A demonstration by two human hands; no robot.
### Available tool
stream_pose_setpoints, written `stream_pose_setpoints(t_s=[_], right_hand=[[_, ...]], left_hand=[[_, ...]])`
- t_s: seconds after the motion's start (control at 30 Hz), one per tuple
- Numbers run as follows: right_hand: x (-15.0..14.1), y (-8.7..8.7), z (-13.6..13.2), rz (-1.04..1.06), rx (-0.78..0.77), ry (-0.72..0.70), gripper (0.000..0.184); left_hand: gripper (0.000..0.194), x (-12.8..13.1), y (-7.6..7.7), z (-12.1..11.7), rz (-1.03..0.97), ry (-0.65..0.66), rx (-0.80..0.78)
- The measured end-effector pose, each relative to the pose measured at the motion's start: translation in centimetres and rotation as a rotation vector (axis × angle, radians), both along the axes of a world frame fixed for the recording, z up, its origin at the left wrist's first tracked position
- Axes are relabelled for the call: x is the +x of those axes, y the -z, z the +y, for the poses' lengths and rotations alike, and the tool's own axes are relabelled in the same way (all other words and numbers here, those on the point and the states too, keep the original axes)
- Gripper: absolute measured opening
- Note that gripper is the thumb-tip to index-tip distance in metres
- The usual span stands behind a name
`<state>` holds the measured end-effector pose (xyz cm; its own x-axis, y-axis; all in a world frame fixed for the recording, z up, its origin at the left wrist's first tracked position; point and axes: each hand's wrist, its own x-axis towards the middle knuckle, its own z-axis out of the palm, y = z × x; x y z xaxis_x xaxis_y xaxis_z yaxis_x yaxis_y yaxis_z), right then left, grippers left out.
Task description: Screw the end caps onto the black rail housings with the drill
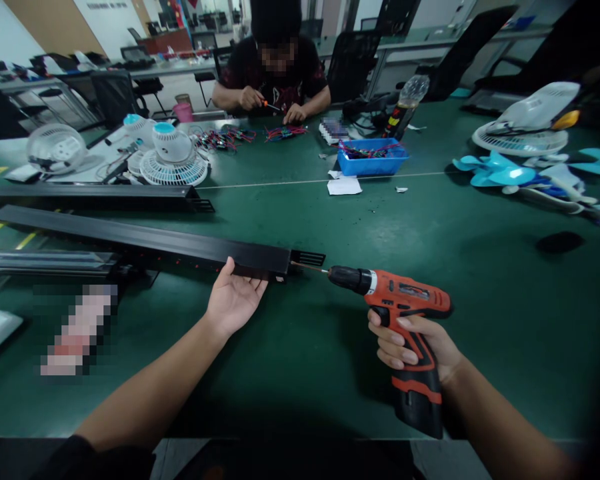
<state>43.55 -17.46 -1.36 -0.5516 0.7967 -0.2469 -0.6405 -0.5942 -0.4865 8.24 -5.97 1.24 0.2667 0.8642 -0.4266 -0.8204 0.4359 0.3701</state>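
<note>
My right hand [410, 340] is wrapped round the grip of an orange and black cordless drill [410, 293], index finger at the trigger. The drill points left, and its long thin bit [310, 267] reaches the near end of a long black metal channel [180, 239]. My left hand [237, 297] supports that end of the channel from below, thumb on its near side and fingers underneath, partly hidden. Black slotted tabs [309, 257] stick out past the channel's end. Whether the bit sits in a screw there is too small to tell.
Another black channel [90, 193] lies behind, and a shiny bar [45, 262] lies at left. A blue bin [373, 159] of wires, a bottle [407, 103] and fan parts [500, 170] stand farther off. Across the table a person [275, 73] works with a screwdriver.
</note>
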Motion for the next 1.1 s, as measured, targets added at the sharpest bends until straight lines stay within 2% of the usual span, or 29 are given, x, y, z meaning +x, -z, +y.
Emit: stream_pose_setpoints(t_s=[0.6, 0.87, 1.1], right_hand=[[-0.11, -0.27, 0.05, -0.019, 0.005, -0.025, 0.02], [-0.15, -0.24, 0.09, -0.005, 0.015, -0.007, 0.021], [-0.15, -0.22, 0.08, 0.001, 0.017, -0.004, 0.021]], left_hand=[[0.049, 0.08, -0.22, 0.02, 0.029, 0.006, 0.001], [0.042, 0.19, -0.31, 0.0, 0.022, -0.011, -0.024], [0.05, 0.11, -0.14, 0.01, 0.011, 0.003, 0.001]])
